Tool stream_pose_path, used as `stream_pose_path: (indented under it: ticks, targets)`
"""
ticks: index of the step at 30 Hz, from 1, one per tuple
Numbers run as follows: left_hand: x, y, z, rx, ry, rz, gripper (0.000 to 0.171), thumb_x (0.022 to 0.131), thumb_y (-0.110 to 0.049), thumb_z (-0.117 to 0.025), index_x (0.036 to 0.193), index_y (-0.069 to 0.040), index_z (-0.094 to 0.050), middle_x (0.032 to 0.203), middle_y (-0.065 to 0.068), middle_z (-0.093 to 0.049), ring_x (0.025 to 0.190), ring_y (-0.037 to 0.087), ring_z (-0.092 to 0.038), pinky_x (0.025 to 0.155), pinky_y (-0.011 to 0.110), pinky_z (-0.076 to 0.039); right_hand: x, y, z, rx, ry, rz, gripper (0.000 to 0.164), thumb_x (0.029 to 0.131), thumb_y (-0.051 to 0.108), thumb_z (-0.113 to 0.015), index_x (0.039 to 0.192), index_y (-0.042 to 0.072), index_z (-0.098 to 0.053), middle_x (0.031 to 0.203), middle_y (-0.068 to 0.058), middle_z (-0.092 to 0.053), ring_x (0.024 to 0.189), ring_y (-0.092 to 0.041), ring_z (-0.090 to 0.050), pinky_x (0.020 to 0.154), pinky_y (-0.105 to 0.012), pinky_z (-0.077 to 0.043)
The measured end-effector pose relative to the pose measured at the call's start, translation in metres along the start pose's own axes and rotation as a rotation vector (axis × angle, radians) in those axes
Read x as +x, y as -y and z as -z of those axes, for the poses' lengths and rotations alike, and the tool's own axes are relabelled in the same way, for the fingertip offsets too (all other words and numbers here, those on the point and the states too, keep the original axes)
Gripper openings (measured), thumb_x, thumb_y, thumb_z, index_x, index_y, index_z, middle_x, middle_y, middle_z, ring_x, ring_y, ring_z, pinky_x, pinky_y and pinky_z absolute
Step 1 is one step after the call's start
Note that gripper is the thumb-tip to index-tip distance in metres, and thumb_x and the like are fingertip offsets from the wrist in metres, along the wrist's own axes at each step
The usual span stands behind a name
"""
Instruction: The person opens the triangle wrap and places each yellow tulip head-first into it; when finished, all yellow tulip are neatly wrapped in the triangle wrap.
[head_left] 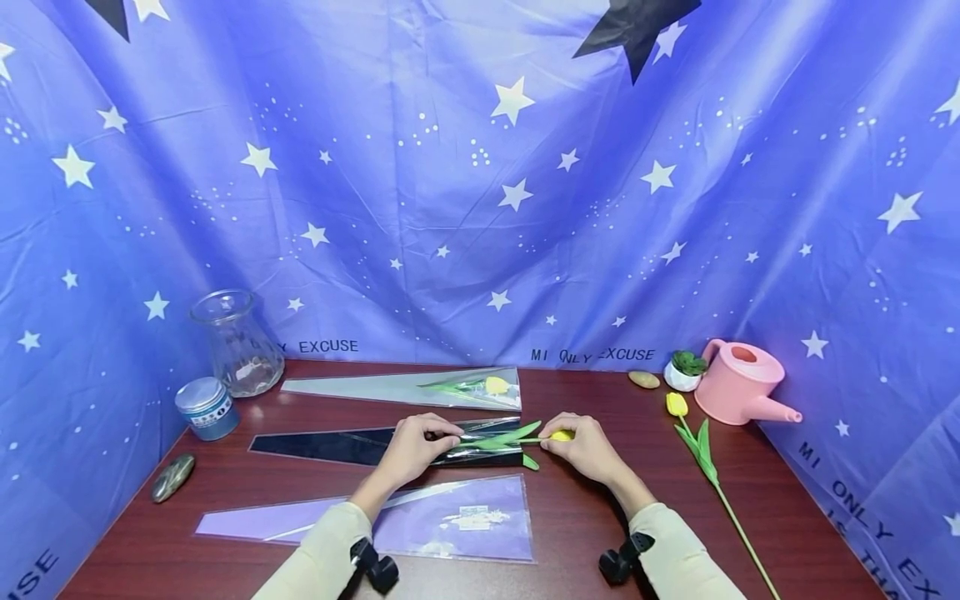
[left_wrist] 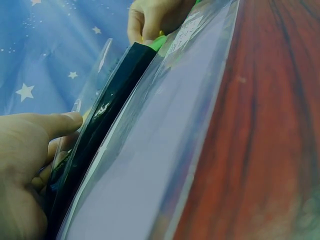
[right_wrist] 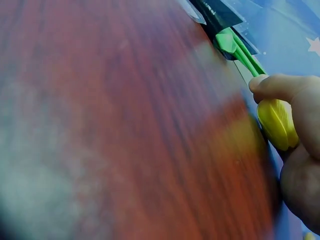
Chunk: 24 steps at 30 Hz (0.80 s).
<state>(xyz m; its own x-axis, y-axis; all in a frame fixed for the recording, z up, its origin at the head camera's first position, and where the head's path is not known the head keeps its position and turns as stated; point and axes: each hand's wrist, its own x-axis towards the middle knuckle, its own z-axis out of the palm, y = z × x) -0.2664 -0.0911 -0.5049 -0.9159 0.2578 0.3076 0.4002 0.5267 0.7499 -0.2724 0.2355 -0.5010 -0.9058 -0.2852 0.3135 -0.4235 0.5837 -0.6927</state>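
My right hand (head_left: 588, 448) pinches a yellow artificial tulip (right_wrist: 276, 125) by its stem, just below the bloom. The stem and green leaves point left, partly inside a black flower sleeve (head_left: 322, 447) with a clear front. At the sleeve's wide end, some leaf tips still stick out. My left hand (head_left: 411, 450) grips the sleeve near its middle; in the left wrist view the thumb lies on the clear film (left_wrist: 100, 65), with fingers behind it. How far the stem reaches inside is hidden by the left hand.
Behind lies a grey sleeve (head_left: 360, 388) holding a yellow tulip; in front, a purple sleeve (head_left: 420, 521). At left stand a glass vase (head_left: 247, 358), a blue jar (head_left: 208, 410) and a stone (head_left: 173, 478). At right are another tulip (head_left: 705, 454), a potted plant (head_left: 682, 372) and a pink watering can (head_left: 738, 387).
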Motion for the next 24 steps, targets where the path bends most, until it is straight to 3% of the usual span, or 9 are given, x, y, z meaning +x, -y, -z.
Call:
stream_pose_path:
  ticks: [8,15,20,24]
  targets:
    - [0.000,0.001,-0.001,0.013,-0.008,-0.034,0.011,0.089,-0.022,-0.082,0.100,-0.023,-0.085,0.099,-0.011,-0.078,0.095,0.013,-0.071,0.081,0.024,-0.054,0.002,-0.002,-0.003,0.005,0.002,0.001,0.013,0.082,0.008,-0.084,0.086,0.020,-0.082,0.091,0.006,-0.075,0.089,-0.007,-0.063,0.075,-0.020,-0.048]
    - [0.000,0.001,0.000,0.009,0.001,-0.029,0.012,0.090,-0.021,-0.081,0.101,-0.022,-0.085,0.099,-0.010,-0.078,0.092,0.011,-0.070,0.078,0.023,-0.054,-0.003,-0.003,0.000,0.077,0.017,-0.022,0.021,0.083,0.007,-0.083,0.102,0.014,-0.080,0.104,-0.006,-0.076,0.087,-0.009,-0.060,0.072,-0.020,-0.049]
    - [0.001,0.000,0.000,0.003,0.012,-0.010,0.012,0.090,-0.021,-0.081,0.101,-0.023,-0.085,0.099,-0.011,-0.077,0.090,0.009,-0.069,0.077,0.022,-0.053,-0.010,-0.007,0.012,0.080,0.040,-0.034,0.030,0.085,0.012,-0.083,0.115,0.015,-0.077,0.113,-0.005,-0.074,0.097,-0.012,-0.064,0.081,-0.022,-0.052]
    - [0.000,0.001,0.000,0.014,0.006,-0.023,0.011,0.090,-0.021,-0.081,0.101,-0.023,-0.085,0.099,-0.010,-0.078,0.091,0.010,-0.070,0.077,0.022,-0.053,-0.015,-0.014,0.023,0.085,0.029,-0.040,0.037,0.087,0.010,-0.082,0.123,0.008,-0.073,0.117,-0.009,-0.074,0.100,-0.012,-0.068,0.087,-0.024,-0.055]
